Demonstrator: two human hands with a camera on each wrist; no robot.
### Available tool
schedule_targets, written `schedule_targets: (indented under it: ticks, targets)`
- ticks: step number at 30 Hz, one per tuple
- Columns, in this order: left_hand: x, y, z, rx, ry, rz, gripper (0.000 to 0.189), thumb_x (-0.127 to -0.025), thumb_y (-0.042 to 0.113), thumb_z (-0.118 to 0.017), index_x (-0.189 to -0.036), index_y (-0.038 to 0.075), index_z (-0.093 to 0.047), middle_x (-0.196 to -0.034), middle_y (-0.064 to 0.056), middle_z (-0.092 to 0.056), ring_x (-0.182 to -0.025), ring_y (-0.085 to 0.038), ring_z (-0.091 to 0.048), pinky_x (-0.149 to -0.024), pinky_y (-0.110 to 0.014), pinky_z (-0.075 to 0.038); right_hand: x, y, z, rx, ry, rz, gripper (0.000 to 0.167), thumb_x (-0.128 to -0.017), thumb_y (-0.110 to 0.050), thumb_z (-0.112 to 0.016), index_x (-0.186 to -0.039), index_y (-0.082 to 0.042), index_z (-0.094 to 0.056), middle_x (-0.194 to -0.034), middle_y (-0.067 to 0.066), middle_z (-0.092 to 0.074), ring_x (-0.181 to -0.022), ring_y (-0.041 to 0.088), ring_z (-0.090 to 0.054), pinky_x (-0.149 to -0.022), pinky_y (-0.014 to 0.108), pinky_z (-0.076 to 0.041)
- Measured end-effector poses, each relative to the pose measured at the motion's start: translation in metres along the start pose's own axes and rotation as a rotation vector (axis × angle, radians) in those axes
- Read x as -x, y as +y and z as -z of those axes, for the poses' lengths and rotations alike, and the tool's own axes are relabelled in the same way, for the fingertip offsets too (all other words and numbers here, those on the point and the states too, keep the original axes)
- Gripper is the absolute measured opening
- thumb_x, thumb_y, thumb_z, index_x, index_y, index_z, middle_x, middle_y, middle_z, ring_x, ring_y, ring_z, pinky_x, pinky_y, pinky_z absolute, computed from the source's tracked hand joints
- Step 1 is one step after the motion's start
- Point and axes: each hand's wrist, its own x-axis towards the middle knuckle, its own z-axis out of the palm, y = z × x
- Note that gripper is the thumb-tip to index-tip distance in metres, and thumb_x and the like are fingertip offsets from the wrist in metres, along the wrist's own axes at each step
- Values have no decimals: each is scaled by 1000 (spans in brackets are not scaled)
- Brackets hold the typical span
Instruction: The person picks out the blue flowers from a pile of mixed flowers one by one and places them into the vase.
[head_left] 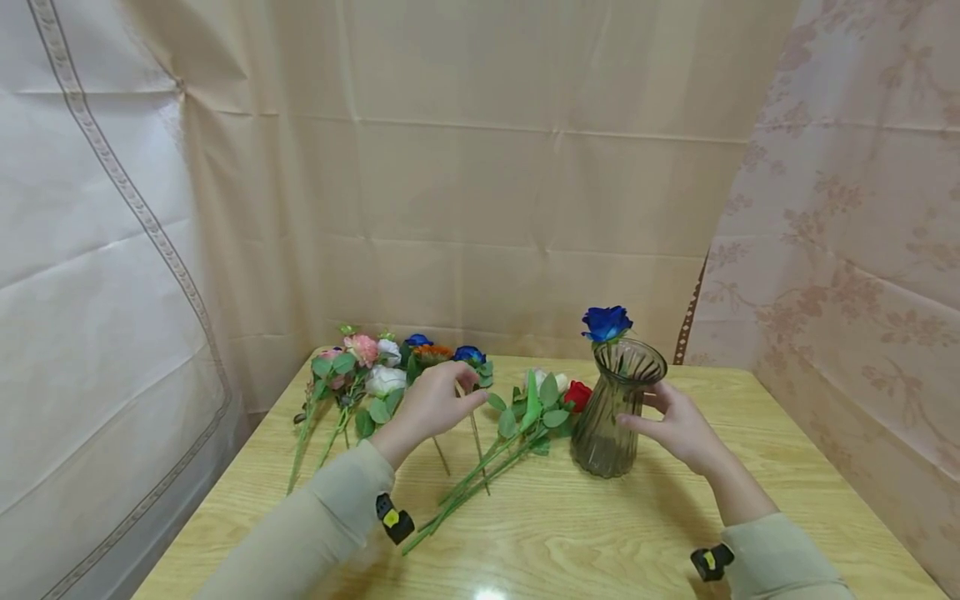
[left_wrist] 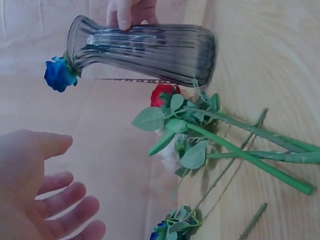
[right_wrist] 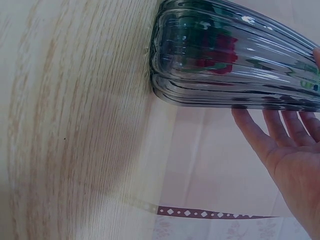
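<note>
A ribbed, smoky glass vase point(head_left: 602, 442) stands on the right part of the table with one blue rose point(head_left: 606, 323) in its mouth. My right hand point(head_left: 684, 425) holds the vase by its right side, thumb and fingers against the glass; in the right wrist view the fingertips point(right_wrist: 241, 116) meet its wall. Over the flowers to the left, my left hand point(head_left: 437, 400) hovers with nothing in it, fingers loosely bent and thumb apart. Between the hands lie a red rose point(head_left: 577, 395) and several green stems point(head_left: 480, 475), a pale bloom beside them.
More artificial flowers lie at the back left: pink blooms point(head_left: 363, 350), a white rose point(head_left: 386, 380), an orange flower point(head_left: 432, 354) and a blue rose point(head_left: 470, 355). Stems reach toward the front of the wooden table point(head_left: 570, 542). Curtains point(head_left: 480, 183) hang behind and at both sides.
</note>
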Motion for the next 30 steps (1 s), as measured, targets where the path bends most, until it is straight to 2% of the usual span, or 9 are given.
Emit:
schedule_targets:
  ticks: [5, 11, 19, 27, 30]
  targets:
    - [-7, -2, 0, 26, 58, 91, 48, -94, 50, -71, -128, 16, -66, -115, 0, -66, -91, -17, -63, -77, -42, -54, 0, 0, 0, -6, -2, -2, 79, -92, -29, -80, -156, -11, -38, -151, 22, -45, -135, 50, -44, -97, 65, -46]
    - [-14, -6, -4, 81, 53, 178, 60, -91, 56, -72, -136, 19, -59, -120, -2, -64, -105, -26, -64, -85, -48, -54, 0, -1, 0, -4, -5, 0, 79, -92, -29, -79, -156, -11, -37, -151, 23, -45, -135, 50, -44, -97, 65, -46]
    - [-22, -17, -14, 128, 9, 241, 69, -92, 59, -68, -146, 17, -51, -138, -10, -58, -119, -32, -60, -93, -53, -51, -1, 0, 0, 6, -1, 6, 79, -92, -29, -79, -156, -9, -37, -151, 23, -44, -135, 51, -44, -97, 65, -46]
    - [-24, -28, -26, 138, 11, 282, 70, -94, 57, -67, -145, 12, -52, -138, -12, -58, -122, -33, -58, -96, -53, -50, 0, 0, -1, -3, -3, 0, 80, -92, -29, -79, -157, -9, -36, -152, 23, -43, -135, 51, -43, -97, 66, -45]
    - [-24, -29, -29, 148, -11, 307, 67, -95, 53, -67, -144, 9, -52, -138, -14, -59, -122, -34, -58, -96, -53, -50, 0, 0, -1, -5, -2, 3, 80, -92, -29, -79, -157, -9, -36, -152, 23, -43, -135, 51, -43, -97, 67, -45]
